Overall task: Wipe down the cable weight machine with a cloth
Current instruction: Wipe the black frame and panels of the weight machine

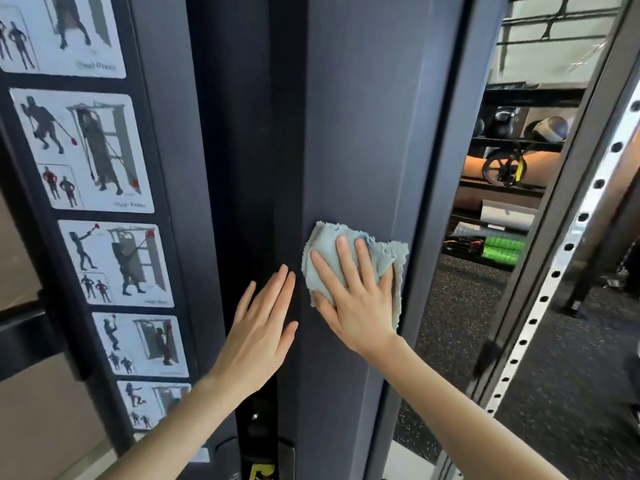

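1. Pale blue-grey terry cloth (323, 242) is being pressed flat against the dark grey front panel (363, 133) of the cable weight machine by the right hand (358, 306).
2. The right fingers (346, 261) are being held straight and spread across the cloth rather than curled round it. The cloth's frayed edges are showing above the fingertips and past the little finger, close to the panel's right edge.
3. The left hand (259, 341) is being held just left of the cloth and apart from it, over the darker recessed strip (249, 150) beside the panel. Its fingers (277, 289) are being kept released and straight, with nothing grasped. Whether they are touching the metal cannot be told.
4. A column of white exercise placards (83, 150), each printed with figures working the cables, is being shown on the machine's left face.
5. To the right, a white upright (554, 271) pierced with a row of holes is being seen slanting through the view.
6. Beyond the machine, a speckled black rubber floor (460, 289) is being shown. Dark shelves (519, 142) behind it are carrying kettlebells and balls, and green packages (504, 247) are lying lower down.
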Motion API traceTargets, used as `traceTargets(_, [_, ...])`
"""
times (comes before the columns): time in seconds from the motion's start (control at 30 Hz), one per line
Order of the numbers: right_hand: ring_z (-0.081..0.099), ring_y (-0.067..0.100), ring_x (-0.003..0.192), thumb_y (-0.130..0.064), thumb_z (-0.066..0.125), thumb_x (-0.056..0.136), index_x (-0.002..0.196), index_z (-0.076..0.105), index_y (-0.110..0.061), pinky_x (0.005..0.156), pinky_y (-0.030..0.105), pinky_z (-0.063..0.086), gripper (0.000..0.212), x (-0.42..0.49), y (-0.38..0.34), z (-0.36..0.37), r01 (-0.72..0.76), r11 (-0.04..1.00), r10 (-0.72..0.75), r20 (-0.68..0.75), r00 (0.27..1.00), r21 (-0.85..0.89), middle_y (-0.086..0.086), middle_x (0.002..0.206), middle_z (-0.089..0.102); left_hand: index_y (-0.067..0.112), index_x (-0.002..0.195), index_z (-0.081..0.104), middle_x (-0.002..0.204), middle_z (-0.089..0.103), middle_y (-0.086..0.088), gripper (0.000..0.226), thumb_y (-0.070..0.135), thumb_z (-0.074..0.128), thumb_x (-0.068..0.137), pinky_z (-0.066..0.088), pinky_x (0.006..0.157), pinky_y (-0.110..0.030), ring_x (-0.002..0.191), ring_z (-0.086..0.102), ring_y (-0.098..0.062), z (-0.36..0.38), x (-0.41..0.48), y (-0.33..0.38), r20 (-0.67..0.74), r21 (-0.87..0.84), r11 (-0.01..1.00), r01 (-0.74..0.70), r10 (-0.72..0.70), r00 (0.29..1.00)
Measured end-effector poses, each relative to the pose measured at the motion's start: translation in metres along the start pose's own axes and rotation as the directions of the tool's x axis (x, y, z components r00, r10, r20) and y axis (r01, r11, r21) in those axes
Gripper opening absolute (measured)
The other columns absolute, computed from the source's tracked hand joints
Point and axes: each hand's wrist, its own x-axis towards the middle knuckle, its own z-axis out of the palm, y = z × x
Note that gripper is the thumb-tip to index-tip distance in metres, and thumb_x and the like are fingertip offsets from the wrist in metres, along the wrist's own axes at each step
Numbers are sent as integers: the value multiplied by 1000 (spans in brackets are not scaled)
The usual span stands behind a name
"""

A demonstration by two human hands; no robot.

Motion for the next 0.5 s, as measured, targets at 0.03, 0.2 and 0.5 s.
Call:
traceTargets(0.03, [17, 31, 144, -48, 38, 97, 147, 30, -31, 92, 52, 32, 54, 6, 1, -3, -11, 1000, 11, -3, 1000, 13, 7, 155, 22, 6, 153, 18, 161, 16, -10, 65, 36, 35, 98, 9, 121, -39, 139, 34, -18, 2, -3, -1, -1, 10, 1000, -5, 5, 1000])
traceTargets(0.2, [21, 35, 143, -46, 37, 98, 147, 36, -27, 101, 53, 26, 52, 78, 20, -30, -24, 1000, 22, -92, 996, -13, 12, 155, 28, 7, 154, 18, 161, 16, -8, 65, 37, 34, 98, 8, 121, -38, 140, 31, -17, 12, -9, -1, -12, 30, 1000, -7, 8, 1000])
traceTargets(0.5, [21, 34, 144, -45, 35, 100, 148, 33, -25, 105, 58, 27, 52, 7, 8, 6, -2, 999, -5, -129, 992, -49, 11, 156, 27, 10, 154, 15, 161, 17, -7, 63, 29, 33, 97, 5, 120, -37, 141, 33, -18, 62, -46, 3, -81, 19, 1000, -24, 26, 996])
